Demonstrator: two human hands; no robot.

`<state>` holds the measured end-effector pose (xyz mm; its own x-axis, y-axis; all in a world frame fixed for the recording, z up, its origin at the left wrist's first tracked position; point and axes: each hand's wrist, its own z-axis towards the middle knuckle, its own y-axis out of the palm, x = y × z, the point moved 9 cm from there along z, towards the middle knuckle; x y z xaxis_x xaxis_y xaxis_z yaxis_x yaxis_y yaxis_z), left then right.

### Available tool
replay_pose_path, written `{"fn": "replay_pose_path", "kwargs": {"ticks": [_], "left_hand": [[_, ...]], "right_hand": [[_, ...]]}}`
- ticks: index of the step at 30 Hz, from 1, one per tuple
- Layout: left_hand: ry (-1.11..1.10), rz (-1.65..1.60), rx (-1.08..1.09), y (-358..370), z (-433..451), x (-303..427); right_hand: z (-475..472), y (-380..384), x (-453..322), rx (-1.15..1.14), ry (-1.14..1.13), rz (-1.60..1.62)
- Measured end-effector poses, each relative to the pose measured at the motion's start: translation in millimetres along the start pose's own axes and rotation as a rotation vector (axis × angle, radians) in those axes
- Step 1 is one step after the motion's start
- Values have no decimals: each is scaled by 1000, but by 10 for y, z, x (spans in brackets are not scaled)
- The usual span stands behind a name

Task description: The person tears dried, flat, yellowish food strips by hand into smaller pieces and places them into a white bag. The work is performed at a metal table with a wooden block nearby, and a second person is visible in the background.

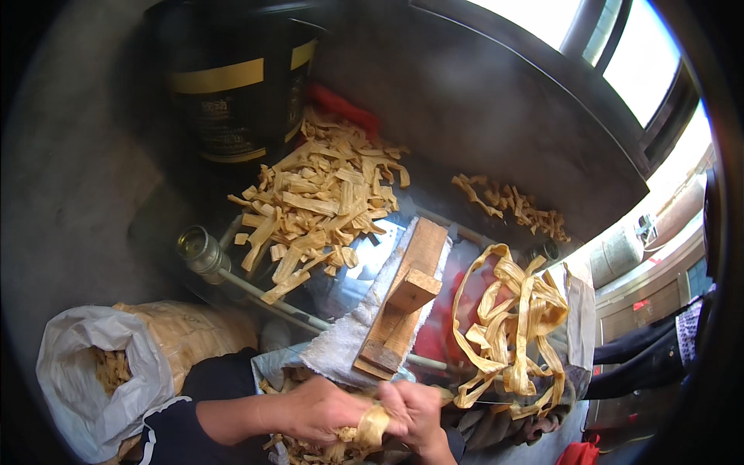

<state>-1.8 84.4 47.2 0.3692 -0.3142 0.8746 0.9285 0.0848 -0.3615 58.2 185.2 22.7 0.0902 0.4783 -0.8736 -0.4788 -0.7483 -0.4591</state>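
My left hand and my right hand are close together at the bottom of the view. Both are closed around a pale yellow, ribbon-like strip, which looks like dried plant food and is bent between them. Short cut pieces of the same stuff lie under the hands. Just beyond them, a wooden block with an upright peg rests on a folded white towel. Right of it, long looped strips lie in a loose tangle. The fingers hide part of the held strip.
A heap of cut pieces covers the far left of the framed surface, with a smaller pile at its far right. A black bucket stands behind. An open white-lined sack lies left. Another person's legs show at right.
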Motion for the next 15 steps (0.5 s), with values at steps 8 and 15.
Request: {"fn": "replay_pose_path", "kwargs": {"ticks": [8, 15], "left_hand": [[200, 678, 353, -197, -87, 123], [-10, 653, 566, -363, -223, -66]], "right_hand": [[-343, 666, 380, -560, 642, 1086], [-122, 318, 363, 73, 360, 726]]}}
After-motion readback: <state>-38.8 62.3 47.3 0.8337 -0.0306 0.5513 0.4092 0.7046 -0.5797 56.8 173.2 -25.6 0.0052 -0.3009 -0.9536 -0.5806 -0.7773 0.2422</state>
